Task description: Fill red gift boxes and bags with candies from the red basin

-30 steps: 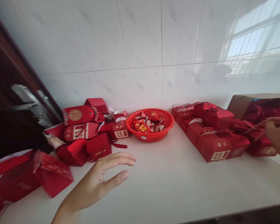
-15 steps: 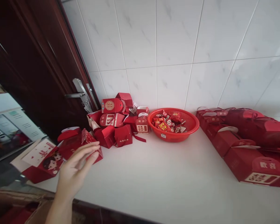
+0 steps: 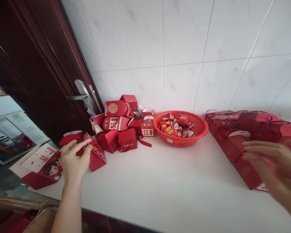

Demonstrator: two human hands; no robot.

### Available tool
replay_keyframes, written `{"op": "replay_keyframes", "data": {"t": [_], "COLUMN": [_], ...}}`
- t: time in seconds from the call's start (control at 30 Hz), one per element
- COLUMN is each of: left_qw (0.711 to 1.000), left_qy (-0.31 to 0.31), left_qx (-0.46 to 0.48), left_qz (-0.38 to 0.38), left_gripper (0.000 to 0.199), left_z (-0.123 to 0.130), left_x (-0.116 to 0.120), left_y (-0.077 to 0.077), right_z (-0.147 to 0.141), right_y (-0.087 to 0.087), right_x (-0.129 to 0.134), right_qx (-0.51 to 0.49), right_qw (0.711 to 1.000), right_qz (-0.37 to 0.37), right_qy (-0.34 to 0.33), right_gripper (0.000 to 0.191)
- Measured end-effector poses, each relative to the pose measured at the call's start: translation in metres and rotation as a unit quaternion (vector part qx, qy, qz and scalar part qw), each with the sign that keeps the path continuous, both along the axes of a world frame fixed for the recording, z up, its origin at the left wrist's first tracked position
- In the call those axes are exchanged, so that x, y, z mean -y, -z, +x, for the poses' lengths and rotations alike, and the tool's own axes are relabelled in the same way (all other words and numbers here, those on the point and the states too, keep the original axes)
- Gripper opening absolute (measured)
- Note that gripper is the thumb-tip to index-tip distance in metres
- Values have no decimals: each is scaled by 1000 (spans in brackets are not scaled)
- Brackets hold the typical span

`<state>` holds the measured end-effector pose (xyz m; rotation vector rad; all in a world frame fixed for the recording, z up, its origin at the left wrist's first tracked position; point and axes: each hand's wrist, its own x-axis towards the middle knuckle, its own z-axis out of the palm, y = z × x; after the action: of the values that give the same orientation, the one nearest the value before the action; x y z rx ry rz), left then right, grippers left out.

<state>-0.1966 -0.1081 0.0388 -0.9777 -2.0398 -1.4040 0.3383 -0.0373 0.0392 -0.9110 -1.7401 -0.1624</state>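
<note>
My left hand point(image 3: 74, 160) is over the left group of red gift boxes, its thumb and fingers apart. Its fingertips overlap the edge of a red gift box with a patterned side point(image 3: 98, 151); whether they touch it I cannot tell. Beside that hand, at the far left, is an open red box with a cartoon figure point(image 3: 42, 171). My right hand point(image 3: 276, 165), somewhat blurred, has its fingers stretched out in front of the rows of red gift boxes point(image 3: 248, 173). Nothing shows in its grasp.
A red plastic basket point(image 3: 181, 141) of wrapped sweets point(image 3: 176, 127) stands by the tiled wall. Left of it is a heap of small red boxes point(image 3: 127, 140). All rest on a white table point(image 3: 169, 184). A dark door point(image 3: 38, 64) and a cardboard box point(image 3: 45, 213) are at left.
My left hand has moved slightly left and up, onto the boxes. My right hand has come into view at the right.
</note>
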Motion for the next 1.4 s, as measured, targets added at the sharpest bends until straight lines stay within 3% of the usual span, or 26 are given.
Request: {"op": "replay_keyframes", "data": {"t": [0.1,0.2,0.33,0.4,0.53,0.63,0.73,0.83,0.9,1.0,1.1,1.23,1.4], "left_qw": [998,996,992,984,964,947,915,838,785,741,723,714,728], "left_qy": [-5,-19,-64,-50,61,161,335,504,578,626,643,659,636], "left_qx": [21,47,101,137,140,155,198,208,219,242,252,235,248], "left_qz": [-57,-77,29,97,217,231,107,-22,-43,-28,-3,-20,-67], "left_gripper": [22,21,28,31,35,29,20,17,14,9,10,10,14], "left_z": [6,11,11,12,35,76,127,172,195,217,227,225,211], "left_x": [-5,-4,5,9,4,-9,-25,-43,-56,-72,-85,-95,-99], "left_y": [-7,-10,-6,-4,-8,-16,-19,-15,-11,-9,-9,0,19], "right_z": [-52,-82,-95,-95,-94,-97,-102,-105,-106,-107,-108,-107,-110], "right_y": [9,28,58,69,82,86,89,93,95,97,96,93,92], "right_x": [11,11,5,3,1,3,5,3,0,-7,-13,-16,-17], "right_qx": [71,84,72,75,77,69,46,13,-7,-36,-65,-89,-107], "right_qw": [987,968,950,942,928,913,889,870,864,858,850,842,826], "right_qz": [-16,-73,-136,-165,-238,-297,-346,-377,-389,-403,-430,-459,-484], "right_qy": [-147,-224,-273,-281,-277,-271,-296,-317,-319,-316,-299,-270,-269], "right_gripper": [13,18,19,19,18,17,51,85,84,64,50,48,53]}}
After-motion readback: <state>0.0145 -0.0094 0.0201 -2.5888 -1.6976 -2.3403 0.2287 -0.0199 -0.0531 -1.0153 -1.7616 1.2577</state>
